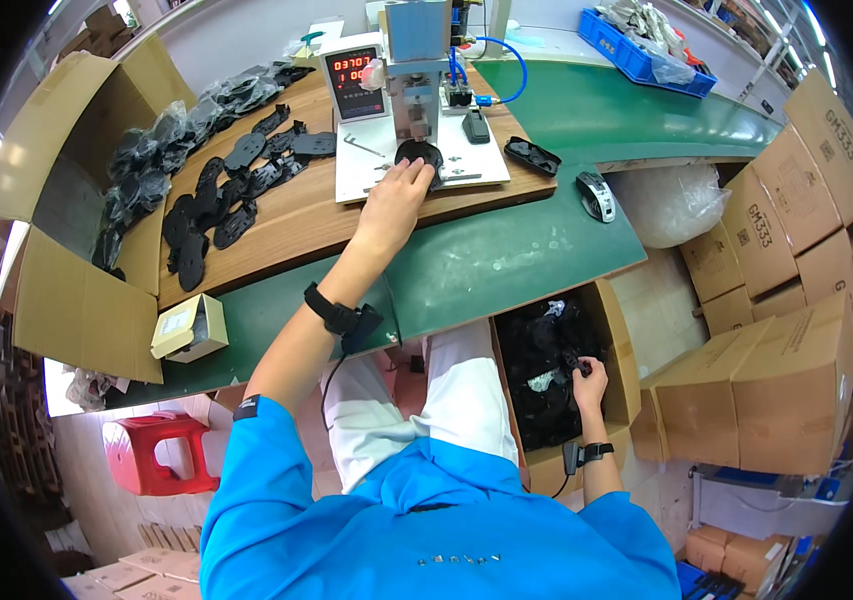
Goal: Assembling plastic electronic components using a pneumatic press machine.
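Observation:
My left hand [394, 190] reaches forward and rests its fingers on a black plastic part [420, 156] lying under the small white press machine [416, 70] on the white base plate [466, 160]. My right hand [588, 380] is down at my right side inside an open cardboard box [622, 350] full of black parts, fingers closed on one black part [574, 360]. Both wrists wear black bands.
A pile of black parts [216, 190] covers the wooden board at left, beside a large open carton [76, 200]. A red-digit counter [356, 80], a black tray [532, 156], a handheld scanner [596, 195], a blue crate [641, 50] and stacked cartons [786, 380] surround me.

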{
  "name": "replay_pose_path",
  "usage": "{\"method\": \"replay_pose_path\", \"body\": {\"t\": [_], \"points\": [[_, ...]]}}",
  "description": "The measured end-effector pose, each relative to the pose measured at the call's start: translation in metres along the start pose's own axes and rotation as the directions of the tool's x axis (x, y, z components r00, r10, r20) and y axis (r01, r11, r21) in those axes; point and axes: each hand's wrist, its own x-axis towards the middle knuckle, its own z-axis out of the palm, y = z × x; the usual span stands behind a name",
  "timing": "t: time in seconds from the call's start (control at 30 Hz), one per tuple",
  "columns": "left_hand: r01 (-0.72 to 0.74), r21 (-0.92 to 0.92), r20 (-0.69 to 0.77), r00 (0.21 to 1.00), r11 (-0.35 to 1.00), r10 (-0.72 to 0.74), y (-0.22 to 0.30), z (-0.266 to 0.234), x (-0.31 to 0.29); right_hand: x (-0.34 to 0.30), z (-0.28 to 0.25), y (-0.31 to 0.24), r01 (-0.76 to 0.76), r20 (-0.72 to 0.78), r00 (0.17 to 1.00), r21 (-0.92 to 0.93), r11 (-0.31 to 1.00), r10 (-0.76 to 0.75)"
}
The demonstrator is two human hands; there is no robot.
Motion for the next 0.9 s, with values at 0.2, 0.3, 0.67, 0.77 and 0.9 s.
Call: {"method": "replay_pose_path", "body": {"t": [0.2, 0.3, 0.67, 0.77, 0.9], "points": [[0.090, -0.099, 0.106, 0.991, 0.991, -0.080, 0.007, -0.010, 0.011, 0.002, 0.009, 0.011, -0.061, 0.043, 0.997, 0.001, 0.998, 0.061], [-0.071, -0.008, -0.004, 0.997, 0.997, 0.071, 0.003, 0.000, 0.001, -0.003, 0.019, 0.018, -0.078, 0.076, 0.994, -0.036, 0.996, 0.080], [-0.072, -0.074, -0.014, 0.997, 0.995, 0.071, -0.005, -0.001, -0.001, 0.006, 0.003, -0.036, -0.088, 0.185, 0.969, -0.352, 0.932, 0.161], [-0.089, -0.100, -0.064, 0.995, 0.991, 0.083, -0.005, -0.004, -0.001, 0.014, -0.025, -0.145, 0.192, 0.300, 0.929, 0.111, 0.975, -0.217], [-0.065, -0.120, -0.069, 0.996, 0.991, 0.057, -0.004, -0.004, 0.001, 0.031, -0.057, -0.300, 0.486, 0.156, 0.819, 0.322, 0.812, -0.552]]}}
